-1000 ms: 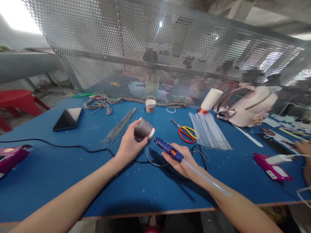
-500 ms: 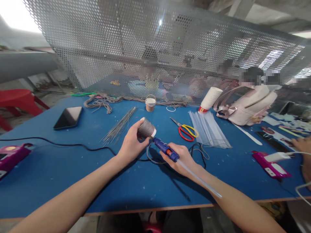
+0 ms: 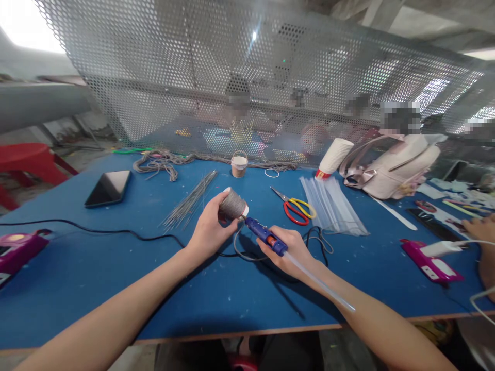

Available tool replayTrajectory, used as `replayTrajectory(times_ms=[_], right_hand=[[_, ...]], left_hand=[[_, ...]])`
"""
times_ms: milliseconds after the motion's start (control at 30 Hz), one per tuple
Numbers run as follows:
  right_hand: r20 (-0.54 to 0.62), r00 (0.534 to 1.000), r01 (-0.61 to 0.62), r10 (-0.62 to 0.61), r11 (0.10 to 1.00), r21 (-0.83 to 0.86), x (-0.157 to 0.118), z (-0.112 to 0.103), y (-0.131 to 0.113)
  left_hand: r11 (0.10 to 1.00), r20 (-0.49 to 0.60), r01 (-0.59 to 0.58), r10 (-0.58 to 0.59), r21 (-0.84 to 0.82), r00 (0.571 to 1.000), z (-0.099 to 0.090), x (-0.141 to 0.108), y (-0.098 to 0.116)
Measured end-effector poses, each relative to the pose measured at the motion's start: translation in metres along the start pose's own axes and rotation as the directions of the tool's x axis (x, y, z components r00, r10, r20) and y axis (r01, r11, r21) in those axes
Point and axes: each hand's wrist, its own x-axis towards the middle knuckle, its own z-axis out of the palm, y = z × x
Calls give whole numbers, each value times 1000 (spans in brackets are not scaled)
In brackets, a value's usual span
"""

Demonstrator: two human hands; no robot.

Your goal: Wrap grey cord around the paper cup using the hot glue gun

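Observation:
In my left hand (image 3: 212, 225), a paper cup (image 3: 233, 204) wrapped in grey cord lies tilted, its white rim toward the right. My right hand (image 3: 285, 251) grips a blue hot glue gun (image 3: 266, 236), with a long clear glue stick (image 3: 319, 281) poking out of its back over my forearm. The gun's nozzle is close to the cup's rim, by my left thumb; whether it touches, I cannot tell. A loose length of grey cord (image 3: 240, 251) loops down from the cup beneath the gun.
Scissors (image 3: 296, 210), clear glue sticks (image 3: 334, 206), stacked paper cups (image 3: 334, 158) and a pale backpack (image 3: 394, 167) lie to the right. Wires (image 3: 191, 198), a small basket (image 3: 239, 166), grey cord (image 3: 158, 162) and a tablet (image 3: 108, 188) sit further back. Purple power strips (image 3: 431, 262) flank both sides; another person's hand (image 3: 481, 226) shows far right.
The glue gun and my right hand have shifted very slightly right, drawing the nozzle a little back from the cup's rim. My left hand and the cup stay almost still.

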Motion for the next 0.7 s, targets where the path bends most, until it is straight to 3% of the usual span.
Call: replayTrajectory(times_ms=[500, 700], right_hand=[[8, 1000, 16, -17, 999, 48, 1, -5, 0], [6, 999, -47, 47, 993, 108, 3, -8, 1]], left_hand=[[1000, 14, 4, -3, -27, 1000, -2, -1, 0], [999, 25, -5, 6, -47, 1000, -2, 1, -3]])
